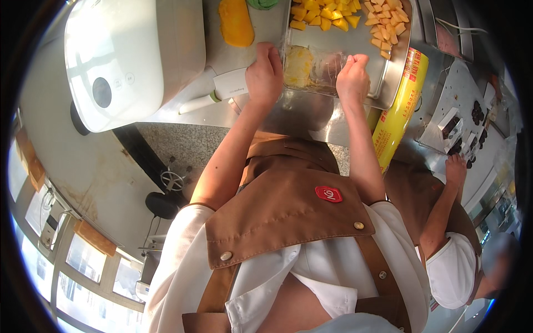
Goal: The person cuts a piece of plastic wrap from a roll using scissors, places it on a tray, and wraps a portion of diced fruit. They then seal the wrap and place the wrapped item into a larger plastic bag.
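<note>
My left hand (265,77) is closed at the left rim of a metal tray (333,39), pinching an edge of clear plastic film (327,70). Over the tray's near edge, my right hand (353,79) grips the film's other side. The film stretches between both fists, with a flat, pale yellow piece (299,66) at its left part; whether that lies under or inside the film I cannot tell. Diced yellow mango (327,12) and pale orange fruit pieces (385,25) lie farther back in the tray. A white-handled knife (231,85) rests beside my left wrist.
A peeled mango piece (236,23) and something green (262,3) lie left of the tray. A large white appliance (179,50) stands at left. Right of the tray is a yellow cling-film roll (399,108). A co-worker's hand (456,168) touches dark pieces on a board (437,95).
</note>
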The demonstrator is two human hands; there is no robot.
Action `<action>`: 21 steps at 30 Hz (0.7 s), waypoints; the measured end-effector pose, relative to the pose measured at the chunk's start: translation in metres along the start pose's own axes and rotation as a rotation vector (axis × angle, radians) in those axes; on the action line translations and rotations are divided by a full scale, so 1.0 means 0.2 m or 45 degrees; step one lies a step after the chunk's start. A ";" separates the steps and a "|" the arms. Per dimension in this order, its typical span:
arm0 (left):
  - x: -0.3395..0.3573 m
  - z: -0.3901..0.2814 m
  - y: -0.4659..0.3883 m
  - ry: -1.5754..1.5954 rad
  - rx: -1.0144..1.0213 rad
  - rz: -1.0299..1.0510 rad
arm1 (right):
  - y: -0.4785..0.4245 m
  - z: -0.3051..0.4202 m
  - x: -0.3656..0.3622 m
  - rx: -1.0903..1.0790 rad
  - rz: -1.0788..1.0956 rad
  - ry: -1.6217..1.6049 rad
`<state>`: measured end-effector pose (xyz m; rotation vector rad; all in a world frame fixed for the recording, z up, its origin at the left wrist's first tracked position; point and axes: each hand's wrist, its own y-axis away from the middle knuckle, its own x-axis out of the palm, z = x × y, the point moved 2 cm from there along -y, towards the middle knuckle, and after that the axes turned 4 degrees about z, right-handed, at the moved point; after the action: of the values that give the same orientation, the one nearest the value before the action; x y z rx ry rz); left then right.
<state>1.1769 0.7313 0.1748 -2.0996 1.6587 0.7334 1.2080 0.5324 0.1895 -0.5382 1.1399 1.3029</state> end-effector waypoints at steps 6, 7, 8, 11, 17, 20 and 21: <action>0.00 0.03 -0.02 0.036 -0.020 0.017 | 0.01 -0.06 -0.04 0.032 -0.068 0.115; 0.00 0.04 -0.02 0.066 -0.034 0.021 | 0.01 -0.06 -0.05 0.047 -0.080 0.131; -0.01 0.04 -0.03 0.096 -0.048 0.025 | 0.01 -0.07 -0.06 0.062 -0.091 0.146; -0.01 0.05 -0.04 0.102 -0.098 0.081 | 0.02 -0.08 -0.05 0.044 -0.090 0.110; -0.08 0.04 -0.10 0.473 -0.569 0.406 | 0.01 -0.08 -0.03 0.046 -0.081 -0.073; -0.10 0.05 -0.15 0.259 -0.396 0.281 | 0.00 -0.12 0.00 0.098 -0.011 -0.188; -0.09 0.04 -0.16 0.300 -0.319 0.238 | 0.01 -0.12 0.00 0.135 0.035 -0.306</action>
<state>1.2040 0.7588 0.1782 -2.2980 2.0028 0.8140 1.1988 0.5123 0.1811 -0.2801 1.0126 1.2850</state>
